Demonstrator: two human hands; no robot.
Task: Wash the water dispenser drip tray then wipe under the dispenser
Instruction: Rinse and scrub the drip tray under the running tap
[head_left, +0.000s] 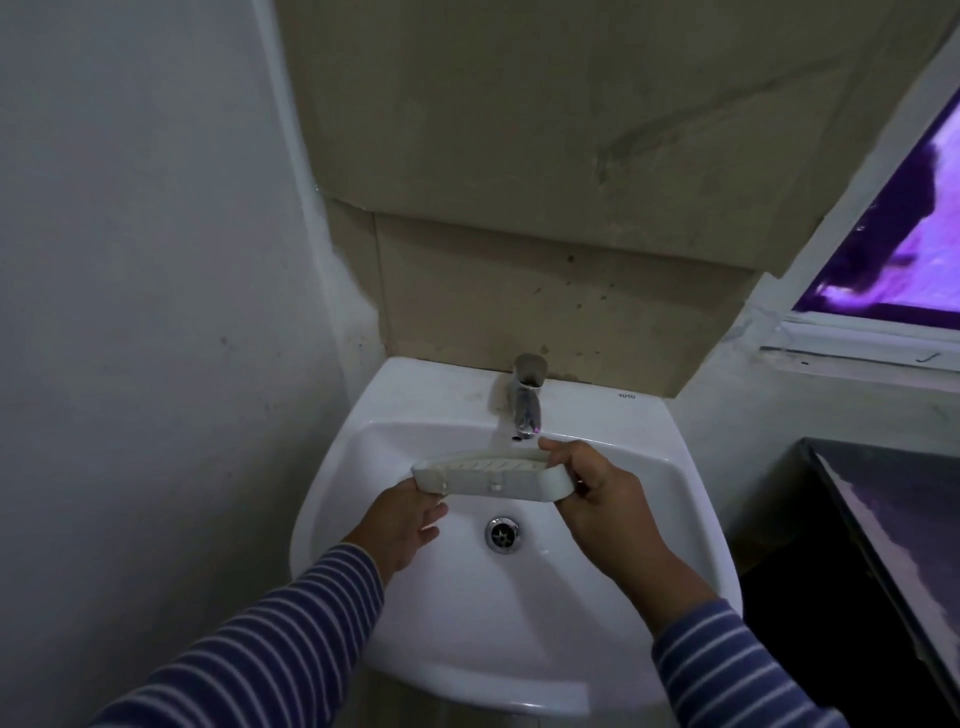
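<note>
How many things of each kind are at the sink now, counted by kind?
Drip tray: 1
Hands holding it: 2, left hand and right hand
Faucet: 1
Washbasin: 1
Drain: 1
Total: 6

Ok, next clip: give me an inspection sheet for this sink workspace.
Surface: white basin, drain open, no water seen running.
Job's things: drip tray held above the basin under the faucet.
Clutter: nothing seen.
Grippers: left hand supports the tray's left end; right hand grips its right end.
Cables: nothing seen.
Surroundings: stained wall panel, window at right, dark countertop.
</note>
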